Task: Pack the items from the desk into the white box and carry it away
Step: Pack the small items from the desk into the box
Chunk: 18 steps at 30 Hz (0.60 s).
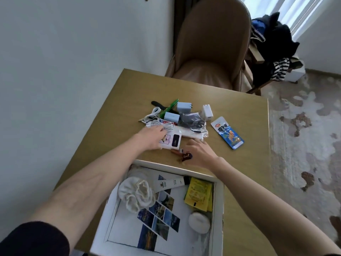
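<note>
The white box (218,204) stands open at the desk's near edge, holding a white scrunchie (135,194), a white tube (170,183), yellow sachets (199,194), a round white pad (199,222) and photo cards (158,218). Beyond it lies a heap: white cables (156,115), two pale blue chargers (183,107), a white charger (207,112), a green pen (170,107) and a plastic bag of grey cable (191,121). My left hand (151,137) rests on a white card box (173,142) and a coiled cable. My right hand (200,154) lies flat beside a small brown figure (185,156).
A blue snack packet (227,133) lies apart to the right on the wooden desk (114,100). A tan padded chair (210,45) stands behind the desk, with clothes piled on another chair (273,50) at the right. White wall at left, patterned floor at right.
</note>
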### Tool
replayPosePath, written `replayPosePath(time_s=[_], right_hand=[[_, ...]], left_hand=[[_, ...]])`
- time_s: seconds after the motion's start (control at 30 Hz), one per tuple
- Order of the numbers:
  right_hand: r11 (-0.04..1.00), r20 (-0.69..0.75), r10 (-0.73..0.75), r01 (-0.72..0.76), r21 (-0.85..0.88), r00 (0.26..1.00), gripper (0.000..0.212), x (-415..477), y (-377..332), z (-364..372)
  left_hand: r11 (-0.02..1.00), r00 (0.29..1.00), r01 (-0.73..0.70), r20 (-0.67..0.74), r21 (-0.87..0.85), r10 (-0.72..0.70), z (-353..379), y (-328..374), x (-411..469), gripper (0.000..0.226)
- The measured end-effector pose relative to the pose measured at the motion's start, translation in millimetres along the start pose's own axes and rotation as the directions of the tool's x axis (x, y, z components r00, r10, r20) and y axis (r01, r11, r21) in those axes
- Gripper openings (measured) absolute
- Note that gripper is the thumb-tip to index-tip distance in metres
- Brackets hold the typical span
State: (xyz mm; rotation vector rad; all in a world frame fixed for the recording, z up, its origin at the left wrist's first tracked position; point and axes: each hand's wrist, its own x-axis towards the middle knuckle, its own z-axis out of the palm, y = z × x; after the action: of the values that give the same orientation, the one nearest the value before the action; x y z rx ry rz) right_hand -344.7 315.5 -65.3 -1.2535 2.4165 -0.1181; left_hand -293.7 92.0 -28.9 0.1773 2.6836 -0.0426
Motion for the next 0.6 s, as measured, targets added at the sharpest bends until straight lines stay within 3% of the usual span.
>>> replayPosePath(time_s=[0.1,0.3,0.43,0.6], right_hand=[[1.000,-0.008,-0.017,0.017,0.000,1.000,0.030,-0.1,4.1,-1.3],[0.999,0.036,-0.010,0.011,-0.035,0.999,0.028,2.0,-0.4,-7.4],[0.998,0.050,0.003,0.000,-0.059,0.999,0.030,1.2,-5.4,-8.5],[0.993,0.056,-0.015,0.021,-0.116,0.998,0.027,-0.8,-8.9,-11.2]], left_hand=[[0.997,0.999,-0.028,-0.045,0.065,0.031,9.2,-2.9,6.8,0.078],[0.977,0.992,-0.088,-0.077,0.192,0.104,19.0,-3.6,16.4,0.082],[0.991,0.992,-0.126,-0.021,0.043,0.127,23.0,-6.7,13.8,0.082],[0.972,0.988,-0.146,-0.081,-0.186,0.132,18.8,-19.6,-5.0,0.077]])
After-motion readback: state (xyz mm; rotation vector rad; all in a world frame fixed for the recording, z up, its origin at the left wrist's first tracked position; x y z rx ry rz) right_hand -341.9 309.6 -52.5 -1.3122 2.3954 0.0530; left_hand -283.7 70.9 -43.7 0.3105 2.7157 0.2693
